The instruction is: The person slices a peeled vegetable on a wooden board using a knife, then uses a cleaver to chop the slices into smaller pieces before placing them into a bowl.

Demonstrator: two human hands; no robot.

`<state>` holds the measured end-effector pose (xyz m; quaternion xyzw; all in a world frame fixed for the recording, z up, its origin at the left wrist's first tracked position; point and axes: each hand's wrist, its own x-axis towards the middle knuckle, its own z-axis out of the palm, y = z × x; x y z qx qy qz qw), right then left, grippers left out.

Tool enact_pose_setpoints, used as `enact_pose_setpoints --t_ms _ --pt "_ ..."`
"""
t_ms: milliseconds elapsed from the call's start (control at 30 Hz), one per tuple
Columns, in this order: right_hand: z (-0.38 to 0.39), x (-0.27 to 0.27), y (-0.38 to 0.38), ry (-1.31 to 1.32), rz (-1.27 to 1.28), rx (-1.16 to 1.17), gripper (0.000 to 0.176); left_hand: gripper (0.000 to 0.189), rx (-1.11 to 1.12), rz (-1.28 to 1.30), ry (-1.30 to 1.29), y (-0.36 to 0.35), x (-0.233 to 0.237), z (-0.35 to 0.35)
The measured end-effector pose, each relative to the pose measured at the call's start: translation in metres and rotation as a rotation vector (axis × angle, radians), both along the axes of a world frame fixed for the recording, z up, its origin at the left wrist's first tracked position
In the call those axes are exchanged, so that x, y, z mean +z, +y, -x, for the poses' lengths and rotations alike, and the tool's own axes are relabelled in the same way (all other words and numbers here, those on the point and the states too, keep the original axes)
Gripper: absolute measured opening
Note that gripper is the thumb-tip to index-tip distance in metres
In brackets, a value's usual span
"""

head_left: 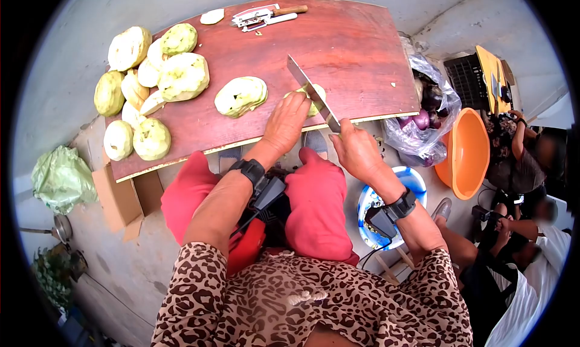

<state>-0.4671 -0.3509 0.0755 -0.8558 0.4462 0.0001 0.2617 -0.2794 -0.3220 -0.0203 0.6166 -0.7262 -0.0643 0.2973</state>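
Note:
My right hand [356, 149] is closed round the handle of a large knife [315, 96], near the front edge of the red wooden table [344, 42]. The blade slants up and left across a pale green peeled vegetable [317, 94]. My left hand [287, 122] presses on that vegetable's left side, fingers together, and partly hides it. Just left of my left hand lies another peeled piece [241, 97]. Several more peeled vegetables [183, 76] are grouped at the table's left end.
Peelers and a small knife [266, 18] lie at the table's back. Right of the table are a plastic bag with purple vegetables [423, 120], an orange basin [470, 154] and a blue-white basin [417, 181]. Other people [513, 250] sit at the right. A cardboard box [118, 199] stands lower left.

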Motion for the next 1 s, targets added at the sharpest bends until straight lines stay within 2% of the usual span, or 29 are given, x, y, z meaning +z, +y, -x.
enact_pose_setpoints --t_ms 233,367,433,667,733,1000 --pt "0.000 0.022 -0.004 0.068 -0.046 0.009 0.026 0.028 -0.024 0.005 -0.009 -0.001 -0.001 -0.002" --pt "-0.008 0.021 -0.008 0.083 -0.096 0.025 0.026 0.032 -0.030 0.003 0.017 -0.001 -0.002 -0.003" --pt "-0.012 0.012 -0.005 0.059 -0.053 0.030 0.027 0.028 -0.007 0.035 0.005 -0.002 -0.002 -0.001" --pt "-0.021 -0.048 -0.014 -0.056 0.013 -0.014 0.027 0.033 -0.030 -0.008 -0.001 0.000 -0.004 -0.002" --pt "-0.019 -0.052 -0.013 -0.055 0.020 -0.027 0.027 0.040 -0.061 -0.013 0.035 -0.001 -0.004 -0.005" --pt "-0.014 -0.048 -0.005 -0.117 0.072 -0.045 0.024 0.039 -0.008 0.016 -0.006 0.007 0.001 -0.006"
